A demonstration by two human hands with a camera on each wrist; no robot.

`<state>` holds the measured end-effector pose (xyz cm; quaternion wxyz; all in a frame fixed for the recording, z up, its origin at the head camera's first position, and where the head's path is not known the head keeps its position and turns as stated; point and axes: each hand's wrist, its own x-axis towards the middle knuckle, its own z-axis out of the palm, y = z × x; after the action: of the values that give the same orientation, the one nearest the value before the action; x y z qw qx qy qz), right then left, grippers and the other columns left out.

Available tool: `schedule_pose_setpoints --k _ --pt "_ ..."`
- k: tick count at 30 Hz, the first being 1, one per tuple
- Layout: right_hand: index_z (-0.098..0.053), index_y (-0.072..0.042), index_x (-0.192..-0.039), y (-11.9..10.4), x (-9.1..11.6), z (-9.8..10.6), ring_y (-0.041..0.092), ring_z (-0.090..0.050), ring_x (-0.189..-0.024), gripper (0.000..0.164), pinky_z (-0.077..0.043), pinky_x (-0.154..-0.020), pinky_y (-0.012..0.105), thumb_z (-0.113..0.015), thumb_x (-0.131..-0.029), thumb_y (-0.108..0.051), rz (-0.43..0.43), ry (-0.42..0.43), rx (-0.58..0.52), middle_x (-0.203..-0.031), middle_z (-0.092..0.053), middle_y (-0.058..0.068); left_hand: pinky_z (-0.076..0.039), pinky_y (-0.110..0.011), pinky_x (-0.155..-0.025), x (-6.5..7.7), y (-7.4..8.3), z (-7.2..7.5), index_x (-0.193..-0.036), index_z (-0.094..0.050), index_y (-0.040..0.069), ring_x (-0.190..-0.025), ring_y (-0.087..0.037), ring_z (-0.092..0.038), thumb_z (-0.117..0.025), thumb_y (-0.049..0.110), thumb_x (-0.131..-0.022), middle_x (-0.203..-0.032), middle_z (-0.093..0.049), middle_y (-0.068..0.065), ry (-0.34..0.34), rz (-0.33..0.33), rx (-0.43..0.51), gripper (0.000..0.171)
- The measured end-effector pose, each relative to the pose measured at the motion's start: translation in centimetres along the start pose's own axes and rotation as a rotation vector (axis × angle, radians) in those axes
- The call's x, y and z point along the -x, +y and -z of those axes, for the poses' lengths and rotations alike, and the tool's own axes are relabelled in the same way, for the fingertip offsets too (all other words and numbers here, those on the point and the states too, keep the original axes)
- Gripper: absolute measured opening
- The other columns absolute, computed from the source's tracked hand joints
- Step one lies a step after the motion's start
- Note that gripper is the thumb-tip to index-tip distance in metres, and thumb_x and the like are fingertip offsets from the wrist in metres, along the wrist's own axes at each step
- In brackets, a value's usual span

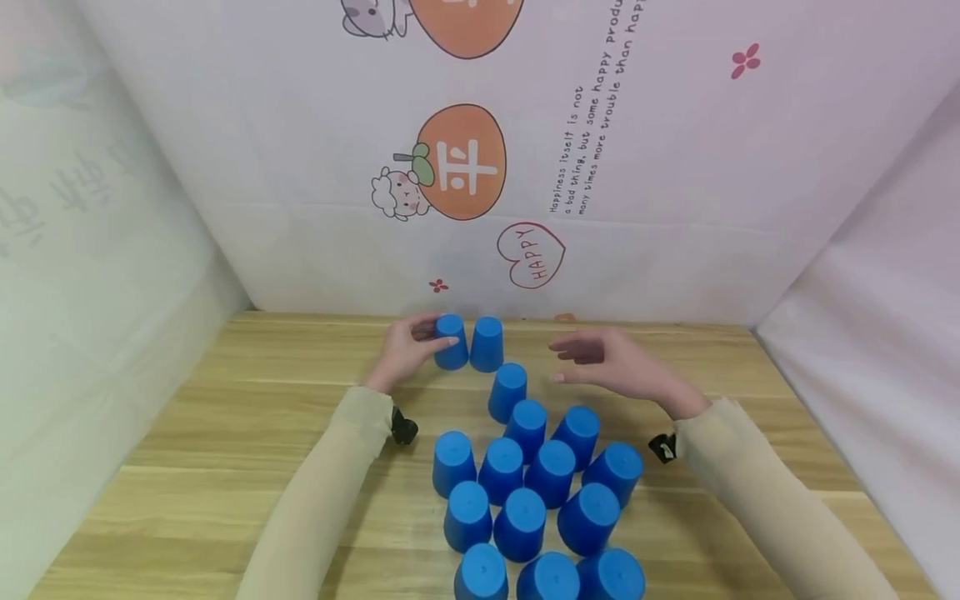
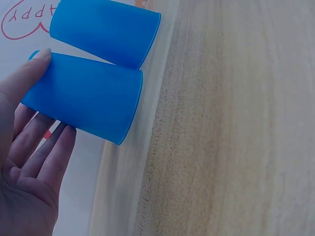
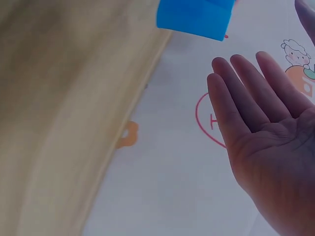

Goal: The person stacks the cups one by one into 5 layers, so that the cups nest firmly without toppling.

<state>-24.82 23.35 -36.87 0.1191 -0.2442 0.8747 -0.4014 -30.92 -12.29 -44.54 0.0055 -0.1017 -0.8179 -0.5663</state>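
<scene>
At the back of the table two blue plastic cups stand upside down side by side. My left hand (image 1: 406,348) holds the left cup (image 1: 452,343), thumb on its near side and fingers round the far side. In the left wrist view that same cup (image 2: 86,96) sits between thumb and fingers, close beside the other cup (image 2: 108,32). The right one of the pair (image 1: 487,345) has no hand on it. To its right my right hand (image 1: 611,362) hovers with fingers loosely extended and nothing in them. The right wrist view shows its bare palm (image 3: 275,142) near a blue cup (image 3: 196,17).
A single upturned cup (image 1: 508,392) stands just in front of the pair. Several more blue cups, such as this one (image 1: 521,525), crowd the table's near middle between my forearms. A white printed backdrop (image 1: 660,167) rises behind the wooden table (image 1: 247,433).
</scene>
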Motion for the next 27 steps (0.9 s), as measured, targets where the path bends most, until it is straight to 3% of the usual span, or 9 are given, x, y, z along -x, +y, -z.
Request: schedule_pose_setpoints --k 6,12,16,23,27 --pt "-0.063 -0.015 -0.137 1.1 2.8 -1.3 0.03 -0.061 -0.124 0.054 -0.052 -0.098 0.052 -0.079 -0.09 -0.039 0.04 -0.014 0.028 -0.134 -0.064 0.005 -0.051 -0.041 -0.1 -0.1 -0.1 0.0 -0.138 -0.061 0.006 -0.118 -0.027 -0.063 -0.083 0.029 -0.089 -0.129 -0.066 -0.011 0.002 -0.009 -0.003 0.059" --pt "-0.065 -0.014 -0.135 1.6 4.8 -2.0 0.028 -0.062 -0.121 0.055 -0.049 -0.099 0.058 -0.083 -0.088 -0.034 0.072 -0.045 -0.017 -0.133 -0.065 0.01 -0.05 -0.042 -0.101 0.1 0.0 0.1 -0.139 -0.061 0.007 -0.119 -0.028 -0.062 -0.082 0.028 -0.09 -0.13 -0.066 -0.011 0.0 -0.017 0.0 0.058" --pt "-0.068 -0.014 -0.132 1.6 5.5 -2.3 0.025 -0.064 -0.117 0.048 -0.05 -0.098 0.057 -0.082 -0.089 -0.032 0.043 -0.067 -0.051 -0.129 -0.067 0.009 -0.051 -0.042 -0.1 0.3 0.1 0.0 -0.138 -0.061 0.007 -0.119 -0.029 -0.062 -0.082 0.028 -0.09 -0.13 -0.066 -0.01 0.003 -0.016 0.005 0.057" --pt "-0.07 -0.006 -0.128 2.0 5.8 -2.7 0.019 -0.067 -0.107 0.045 -0.055 -0.094 0.04 -0.08 -0.091 -0.029 0.033 -0.042 -0.064 -0.12 -0.071 0.0 -0.051 -0.044 -0.1 0.2 0.1 0.0 -0.139 -0.061 0.008 -0.119 -0.03 -0.063 -0.082 0.028 -0.09 -0.132 -0.065 -0.011 -0.003 -0.018 0.007 0.057" --pt "-0.069 -0.005 -0.129 2.2 5.9 -2.8 0.018 -0.068 -0.107 0.046 -0.055 -0.094 0.042 -0.08 -0.091 -0.029 0.041 -0.033 -0.064 -0.12 -0.071 -0.001 -0.049 -0.043 -0.102 0.0 -0.1 -0.1 -0.145 -0.056 0.007 -0.123 -0.031 -0.06 -0.083 0.027 -0.088 -0.137 -0.062 -0.013 -0.011 -0.034 0.022 0.066"
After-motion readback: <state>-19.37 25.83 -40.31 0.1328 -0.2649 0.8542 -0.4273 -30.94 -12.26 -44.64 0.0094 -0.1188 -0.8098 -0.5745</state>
